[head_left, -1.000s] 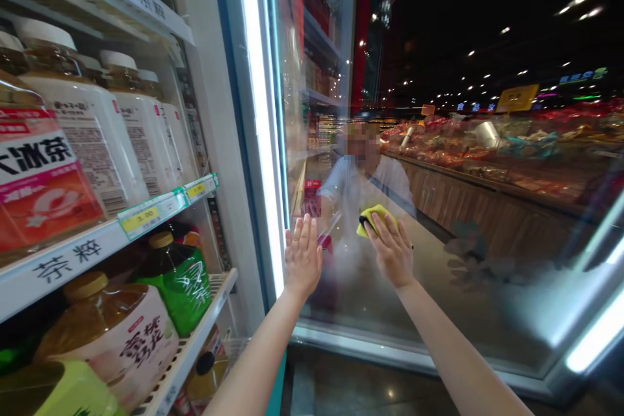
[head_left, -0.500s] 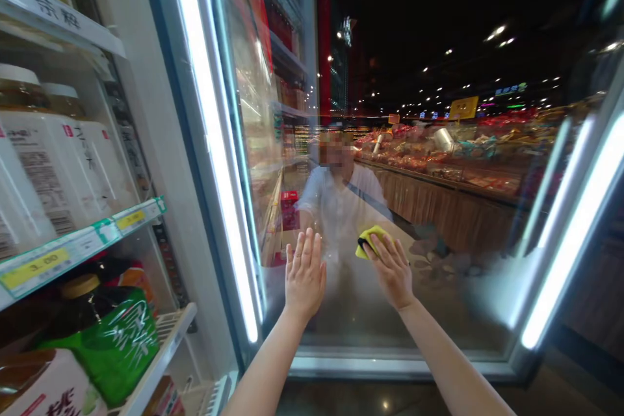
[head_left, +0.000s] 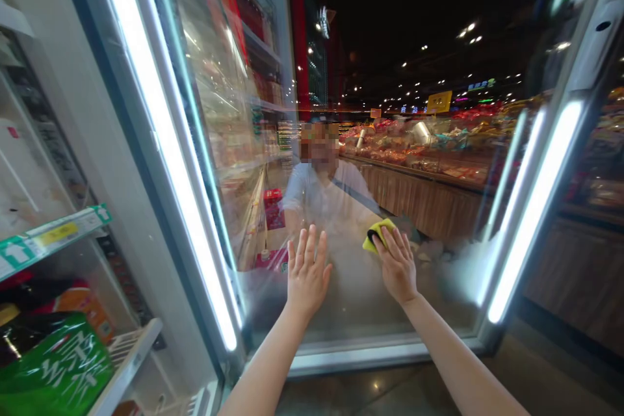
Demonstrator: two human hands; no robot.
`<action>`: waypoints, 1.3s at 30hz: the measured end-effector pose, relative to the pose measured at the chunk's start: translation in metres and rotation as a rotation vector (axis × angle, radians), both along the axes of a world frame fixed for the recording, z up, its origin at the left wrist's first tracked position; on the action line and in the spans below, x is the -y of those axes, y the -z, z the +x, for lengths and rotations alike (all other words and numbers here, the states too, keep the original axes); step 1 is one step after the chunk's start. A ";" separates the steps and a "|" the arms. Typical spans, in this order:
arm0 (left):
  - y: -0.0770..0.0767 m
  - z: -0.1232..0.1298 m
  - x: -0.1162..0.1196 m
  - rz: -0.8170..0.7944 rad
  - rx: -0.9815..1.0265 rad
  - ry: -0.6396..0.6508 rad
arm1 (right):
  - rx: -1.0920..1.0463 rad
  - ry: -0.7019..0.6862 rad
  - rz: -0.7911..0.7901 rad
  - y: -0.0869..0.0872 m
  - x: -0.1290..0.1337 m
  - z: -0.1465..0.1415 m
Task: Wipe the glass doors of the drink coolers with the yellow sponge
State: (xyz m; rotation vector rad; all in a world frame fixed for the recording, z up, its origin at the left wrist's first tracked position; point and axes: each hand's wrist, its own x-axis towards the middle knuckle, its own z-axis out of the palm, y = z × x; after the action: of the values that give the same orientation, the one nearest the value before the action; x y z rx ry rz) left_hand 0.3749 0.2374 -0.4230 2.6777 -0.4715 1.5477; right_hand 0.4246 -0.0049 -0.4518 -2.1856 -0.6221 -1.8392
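A glass door (head_left: 361, 318) with bright light strips stands in front of me. My left hand (head_left: 307, 270) is open, palm toward the glass, fingers up and a little spread; whether it presses on the pane I cannot tell. To its right, my right hand (head_left: 398, 265) holds a folded yellow cloth (head_left: 373, 237) with a dark patch against the glass. Its fingers lie over the cloth's right part. Whitish fog shows on the lower pane near both side edges.
Shelves with price tags (head_left: 58, 233) and a large green-labelled bottle (head_left: 53, 364) stand close on the left. A lit strip (head_left: 536, 208) runs along the door's right edge. A figure in a light shirt (head_left: 324, 192), seemingly a reflection, and a wood-fronted display counter (head_left: 404, 195) show in the glass.
My view has turned right, so shelves and door frame sit further left. Both hands have shifted right relative to the door, the cloth slightly upward. My left fingers are a little more spread.
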 end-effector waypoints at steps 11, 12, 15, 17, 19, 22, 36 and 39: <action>-0.011 0.019 0.041 0.038 -0.012 0.081 | -0.024 0.004 -0.128 0.020 0.006 0.005; -0.010 0.020 0.044 0.050 -0.014 0.090 | -0.031 0.012 -0.109 0.025 0.020 0.005; -0.010 0.022 0.051 0.090 -0.027 0.110 | -0.027 0.070 0.070 0.018 0.053 0.010; -0.012 0.025 0.058 0.098 -0.030 0.115 | -0.020 0.107 0.175 0.001 0.056 0.017; -0.013 0.028 0.067 0.093 -0.031 0.119 | -0.012 0.131 0.211 -0.010 0.047 0.022; -0.012 0.031 0.081 0.086 -0.033 0.136 | -0.008 0.123 0.110 -0.002 0.033 0.022; -0.004 0.041 0.127 0.084 -0.040 0.196 | -0.038 0.152 0.199 -0.010 0.089 0.031; 0.000 0.044 0.138 0.083 -0.014 0.224 | -0.042 0.135 0.048 0.017 0.093 0.029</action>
State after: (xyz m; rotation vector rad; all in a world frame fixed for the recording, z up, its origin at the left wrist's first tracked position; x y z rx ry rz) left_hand 0.4185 0.0995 -0.4227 2.5836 -0.8197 1.4771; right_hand 0.4533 -0.0974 -0.4688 -2.2795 -0.4272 -1.8469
